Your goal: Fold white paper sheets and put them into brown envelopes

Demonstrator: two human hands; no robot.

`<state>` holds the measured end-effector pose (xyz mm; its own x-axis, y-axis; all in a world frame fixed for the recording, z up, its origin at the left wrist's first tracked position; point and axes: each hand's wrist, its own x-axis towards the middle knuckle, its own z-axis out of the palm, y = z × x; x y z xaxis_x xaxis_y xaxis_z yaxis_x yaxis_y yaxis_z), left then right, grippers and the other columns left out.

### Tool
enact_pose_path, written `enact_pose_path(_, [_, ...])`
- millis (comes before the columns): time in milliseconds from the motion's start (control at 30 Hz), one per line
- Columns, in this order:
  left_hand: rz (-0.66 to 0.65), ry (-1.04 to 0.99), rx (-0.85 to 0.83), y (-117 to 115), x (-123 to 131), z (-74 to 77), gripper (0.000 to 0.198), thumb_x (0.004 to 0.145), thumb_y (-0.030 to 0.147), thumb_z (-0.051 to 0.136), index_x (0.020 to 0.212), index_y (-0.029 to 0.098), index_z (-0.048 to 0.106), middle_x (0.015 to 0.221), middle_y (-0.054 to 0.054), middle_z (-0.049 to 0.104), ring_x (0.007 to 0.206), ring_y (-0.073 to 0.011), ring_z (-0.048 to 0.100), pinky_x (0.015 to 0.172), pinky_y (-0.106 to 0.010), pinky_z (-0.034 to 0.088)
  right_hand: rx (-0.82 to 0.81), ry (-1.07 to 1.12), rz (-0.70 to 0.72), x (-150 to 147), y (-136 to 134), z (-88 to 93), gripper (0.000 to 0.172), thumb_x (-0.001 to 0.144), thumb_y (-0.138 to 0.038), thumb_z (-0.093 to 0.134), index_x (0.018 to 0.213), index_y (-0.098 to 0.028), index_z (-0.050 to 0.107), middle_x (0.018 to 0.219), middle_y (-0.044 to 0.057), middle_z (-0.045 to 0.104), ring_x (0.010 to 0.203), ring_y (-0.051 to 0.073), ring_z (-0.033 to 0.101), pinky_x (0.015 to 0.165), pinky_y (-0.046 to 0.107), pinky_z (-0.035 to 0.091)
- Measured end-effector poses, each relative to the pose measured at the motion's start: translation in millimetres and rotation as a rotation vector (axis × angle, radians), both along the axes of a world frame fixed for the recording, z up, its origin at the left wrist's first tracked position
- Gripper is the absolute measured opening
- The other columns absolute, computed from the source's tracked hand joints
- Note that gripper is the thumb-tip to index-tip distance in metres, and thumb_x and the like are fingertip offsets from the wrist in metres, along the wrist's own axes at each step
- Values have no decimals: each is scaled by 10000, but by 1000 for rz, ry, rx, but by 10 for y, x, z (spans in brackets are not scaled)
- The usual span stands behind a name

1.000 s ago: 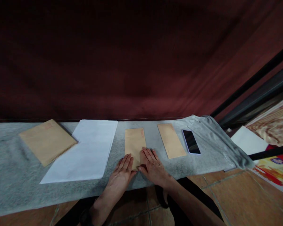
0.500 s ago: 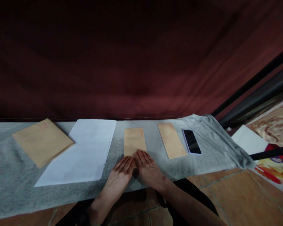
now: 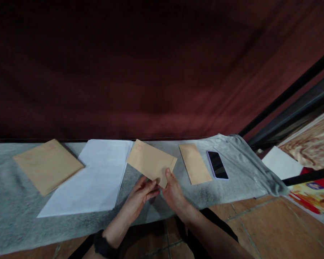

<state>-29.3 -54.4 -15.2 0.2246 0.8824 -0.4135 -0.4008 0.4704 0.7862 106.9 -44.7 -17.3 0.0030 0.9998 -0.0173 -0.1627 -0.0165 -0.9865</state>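
Observation:
My right hand (image 3: 173, 190) pinches the near corner of a small brown envelope (image 3: 150, 161), thumb on top, and holds it lifted and turned slantwise above the grey cloth (image 3: 21, 219). My left hand (image 3: 140, 194) is under the same near edge, fingers curled against the envelope. A stack of white paper sheets (image 3: 97, 176) lies just to the left of the hands. A second small brown envelope (image 3: 194, 163) lies flat to the right.
A large brown envelope (image 3: 47, 164) lies at the far left of the cloth. A dark phone (image 3: 217, 164) lies beside the second envelope. A dark red curtain (image 3: 151, 72) hangs behind. Black bars (image 3: 291, 90) and printed papers (image 3: 310, 190) stand at the right over tiled floor.
Both hands lay flat on the envelope's near end; now they have picked it up off the cloth and turned it diagonally to the left.

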Motion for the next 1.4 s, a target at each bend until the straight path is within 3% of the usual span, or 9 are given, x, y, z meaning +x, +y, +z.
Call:
enact_pose_path(167, [166, -1, -28, -35, 152, -77, 629, 621, 380, 957, 1150, 175, 686, 1129, -103, 766, 979, -253, 746, 797, -360, 619, -66, 52, 31, -73, -66, -121, 638, 960, -696, 446, 1267, -178, 656, 1236, 147, 748, 1120, 263, 729, 1010, 439, 578])
enact_pose_path(367, [168, -4, -16, 22, 147, -15, 601, 591, 324, 942, 1100, 179, 657, 1099, -79, 768, 956, -234, 739, 810, -342, 597, -141, 93, 21, -17, -66, -152, 447, 850, -619, 656, 1024, -211, 713, 1067, 87, 788, 1002, 253, 750, 991, 412, 575])
enact_pose_path(667, [-9, 223, 16, 100, -114, -28, 452, 677, 304, 815, 1083, 232, 629, 839, -1, 728, 602, -145, 640, 555, -262, 474, -320, 125, -21, 394, 96, -84, 440, 690, -556, 853, 866, -182, 704, 682, -13, 694, 510, 134, 615, 489, 246, 510])
enact_pose_path(767, [-32, 256, 60, 110, -165, -32, 420, 691, 316, 804, 1072, 242, 643, 777, 16, 704, 556, -134, 590, 512, -251, 427, -350, 149, 23, 456, 96, -59, 454, 641, -534, 897, 854, -170, 728, 771, 21, 747, 565, 152, 671, 544, 267, 549])
enact_pose_path(933, [-44, 161, 107, 94, -84, 3, 572, 696, 341, 835, 1217, 228, 628, 877, -10, 738, 613, -136, 617, 540, -240, 458, -210, 252, 133, 369, 32, 54, 432, 746, -514, 844, 1018, -188, 765, 1048, 86, 805, 981, 257, 757, 894, 396, 605])
enact_pose_path(1067, [14, 169, 70, 103, -3, -15, 657, 691, 428, 885, 1240, 177, 625, 954, -62, 748, 767, -187, 702, 656, -282, 546, 17, -116, 30, 384, 5, 154, 418, 974, -493, 589, 1235, -198, 729, 1244, 106, 765, 1171, 280, 711, 1065, 476, 546])
enact_pose_path(1167, [98, 182, 37, 123, -7, -15, 617, 737, 523, 859, 1180, 148, 649, 943, -96, 753, 880, -235, 735, 757, -337, 589, 256, -577, -87, 495, 8, 181, 488, 1039, -301, 427, 1508, -226, 538, 1506, 86, 600, 1388, 256, 571, 1186, 488, 453])
enact_pose_path(1267, [76, 46, -4, 135, -29, 20, 615, 802, 588, 794, 1208, 151, 640, 1019, -138, 767, 976, -269, 748, 830, -379, 603, 440, -976, -34, 507, -14, 117, 667, 952, -80, 369, 1613, -172, 379, 1629, 115, 445, 1506, 253, 426, 1249, 501, 379])
enact_pose_path(1400, [48, -73, -86, 123, -18, 35, 533, 759, 483, 861, 1144, 178, 654, 1010, -112, 775, 874, -237, 760, 802, -378, 611, 539, -1294, 144, 269, -95, -98, 720, 889, -13, 408, 1605, -76, 367, 1623, 187, 427, 1512, 301, 411, 1253, 530, 376])
